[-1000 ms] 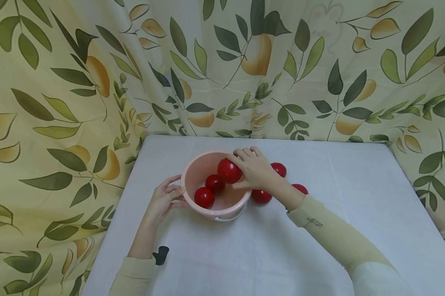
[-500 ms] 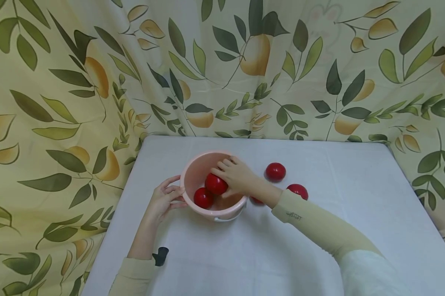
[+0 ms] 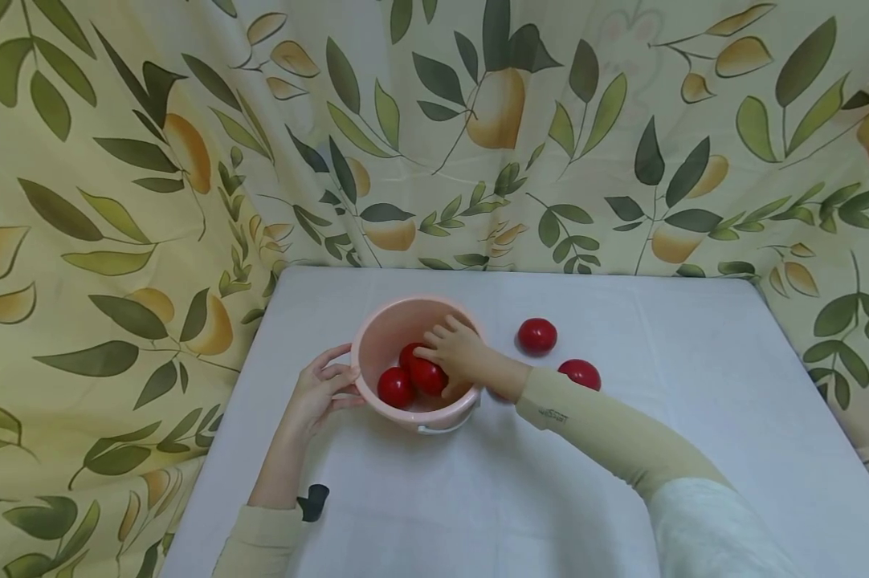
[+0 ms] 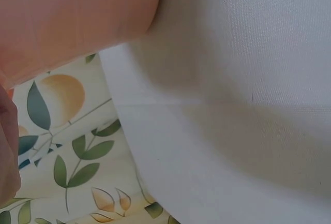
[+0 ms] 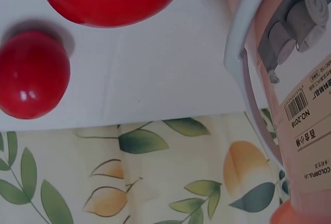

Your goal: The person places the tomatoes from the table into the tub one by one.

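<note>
A pink bucket (image 3: 377, 337) with a white handle stands on the white-covered table. At its left rim my left hand (image 3: 319, 393) holds the side, thumb near the rim and fingers spread along the wall. My right hand (image 3: 463, 353) reaches inside over the right rim, its fingers curved over a glossy red round fruit (image 3: 427, 377). Two more such fruits lie in there: one red fruit (image 3: 395, 388) at the left, another (image 3: 408, 353) partly hidden behind the held one. The right wrist view shows the bucket's label (image 5: 310, 125) but not the hand.
Right of the bucket, two red fruits, a rear one (image 3: 536, 336) and a nearer one (image 3: 580, 374), lie on the table (image 3: 666, 353). Another is mostly hidden under my right wrist. A small black device (image 3: 314, 502) sits at my left wrist. A fruit-patterned curtain (image 3: 434, 160) hangs behind.
My right hand has brought the red fruit from above the bucket's right side down into it, beside the two others. My left hand has stayed at the rim.
</note>
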Demonstrator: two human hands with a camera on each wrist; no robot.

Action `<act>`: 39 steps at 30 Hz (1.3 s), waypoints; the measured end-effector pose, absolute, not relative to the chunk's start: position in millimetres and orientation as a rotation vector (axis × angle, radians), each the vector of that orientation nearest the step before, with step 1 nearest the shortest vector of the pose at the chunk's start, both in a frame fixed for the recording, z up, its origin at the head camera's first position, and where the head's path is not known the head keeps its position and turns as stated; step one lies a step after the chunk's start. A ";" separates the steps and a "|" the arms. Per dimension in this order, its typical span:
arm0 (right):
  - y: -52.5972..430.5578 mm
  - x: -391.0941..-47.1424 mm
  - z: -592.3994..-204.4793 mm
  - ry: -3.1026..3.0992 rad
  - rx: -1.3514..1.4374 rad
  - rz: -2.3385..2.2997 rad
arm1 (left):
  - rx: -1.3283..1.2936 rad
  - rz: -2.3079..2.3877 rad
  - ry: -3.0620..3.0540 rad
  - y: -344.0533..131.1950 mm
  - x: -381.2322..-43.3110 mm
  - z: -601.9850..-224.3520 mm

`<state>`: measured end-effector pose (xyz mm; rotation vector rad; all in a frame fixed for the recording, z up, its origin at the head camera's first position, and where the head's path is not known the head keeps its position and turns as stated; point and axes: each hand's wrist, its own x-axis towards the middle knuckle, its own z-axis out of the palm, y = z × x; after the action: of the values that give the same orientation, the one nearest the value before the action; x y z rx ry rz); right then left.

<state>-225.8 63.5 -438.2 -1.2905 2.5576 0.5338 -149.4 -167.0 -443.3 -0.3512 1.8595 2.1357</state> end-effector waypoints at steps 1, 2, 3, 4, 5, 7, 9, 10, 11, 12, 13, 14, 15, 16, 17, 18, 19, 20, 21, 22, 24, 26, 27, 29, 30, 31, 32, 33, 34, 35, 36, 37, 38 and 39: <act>62.4 -225.8 -438.3 2.544 -1.282 0.560 | -0.349 2.139 1.856 -167.2 -149.3 -443.4; 61.2 -225.9 -438.5 2.529 -1.271 0.586 | -0.345 2.139 1.855 -167.4 -149.1 -443.5; 59.9 -225.9 -438.7 2.517 -1.257 0.612 | -0.342 2.140 1.855 -167.6 -149.0 -443.7; 58.7 -225.9 -438.8 2.507 -1.247 0.636 | -0.345 2.142 1.855 -167.6 -148.8 -443.9; 57.5 -226.1 -438.8 2.493 -1.236 0.667 | -0.349 2.143 1.857 -167.7 -148.5 -443.9; 55.5 -226.2 -438.9 2.466 -1.214 0.718 | -0.354 2.139 1.864 -167.9 -148.1 -443.8; 54.2 -226.2 -439.2 2.442 -1.199 0.773 | -0.361 2.134 1.873 -168.0 -147.8 -443.7; 53.9 -225.9 -439.2 2.434 -1.194 0.787 | -0.367 2.135 1.876 -167.7 -147.6 -443.4; 53.6 -225.8 -439.2 2.422 -1.187 0.806 | -0.366 2.132 1.879 -167.7 -147.4 -443.1; 53.4 -225.7 -439.2 2.415 -1.190 0.822 | -0.365 2.132 1.878 -167.8 -147.4 -443.1; 53.4 -225.5 -439.1 2.411 -1.193 0.835 | -0.359 2.129 1.880 -167.9 -147.4 -443.0; 53.5 -225.4 -439.0 2.404 -1.199 0.853 | -0.362 2.131 1.878 -167.7 -147.4 -442.9; 53.8 -225.1 -438.8 2.402 -1.207 0.868 | -0.362 2.132 1.877 -167.6 -147.5 -443.1; 54.1 -225.0 -438.4 2.404 -1.211 0.878 | -0.363 2.135 1.874 -167.5 -147.6 -443.2; 54.4 -224.9 -438.0 2.399 -1.217 0.901 | -0.360 2.134 1.873 -167.6 -147.8 -443.6; 54.8 -224.9 -437.6 2.399 -1.223 0.918 | -0.357 2.134 1.871 -167.6 -148.0 -443.8; 55.2 -224.7 -437.2 2.399 -1.226 0.928 | -0.352 2.133 1.873 -167.6 -148.1 -444.0; 55.5 -224.7 -436.8 2.402 -1.229 0.937 | -0.355 2.135 1.872 -167.5 -148.2 -444.3; 55.8 -224.7 -436.4 2.407 -1.232 0.943 | -0.354 2.133 1.871 -167.5 -148.5 -444.6; 56.0 -224.7 -436.0 2.410 -1.235 0.948 | -0.351 2.132 1.870 -167.6 -148.8 -445.0; 56.5 -224.6 -435.7 2.411 -1.243 0.955 | -0.351 2.130 1.872 -167.7 -148.6 -445.0; 57.2 -224.8 -435.9 2.415 -1.257 0.955 | -0.355 2.130 1.871 -167.7 -148.3 -445.0; 57.4 -225.0 -436.2 2.417 -1.265 0.952 | -0.357 2.129 1.870 -167.8 -148.0 -444.9; 58.3 -225.9 -437.2 2.423 -1.278 0.938 | -0.361 2.130 1.871 -167.7 -147.5 -444.5; 59.0 -226.5 -438.1 2.434 -1.289 0.917 | -0.360 2.132 1.869 -167.6 -147.5 -444.4; 59.3 -227.3 -439.1 2.451 -1.296 0.890 | -0.362 2.132 1.869 -167.5 -147.6 -444.6; 59.8 -228.1 -440.0 2.471 -1.302 0.851 | -0.363 2.131 1.869 -167.6 -147.7 -444.7; 60.5 -228.8 -440.9 2.500 -1.315 0.794 | -0.365 2.135 1.865 -167.5 -147.8 -444.9; 61.2 -229.5 -441.5 2.537 -1.318 0.714 | -0.365 2.136 1.864 -167.4 -148.0 -444.9; 62.0 -230.0 -441.7 2.579 -1.326 0.616 | -0.365 2.137 1.863 -167.3 -148.1 -444.9; 62.8 -230.4 -441.5 2.624 -1.335 0.510 | -0.363 2.136 1.863 -167.3 -148.1 -444.9; 63.8 -230.3 -440.8 2.671 -1.343 0.397 | -0.364 2.135 1.862 -167.2 -147.9 -444.7; 65.0 -230.2 -439.8 2.718 -1.350 0.290 | -0.363 2.135 1.862 -167.1 -147.7 -444.4; 66.4 -229.8 -438.5 2.768 -1.359 0.182 | -0.363 2.136 1.861 -166.9 -147.5 -444.2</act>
<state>-229.8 66.4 -438.5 -1.3590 2.7679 0.1823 -147.5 -166.9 -444.2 -0.3634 1.8607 2.1363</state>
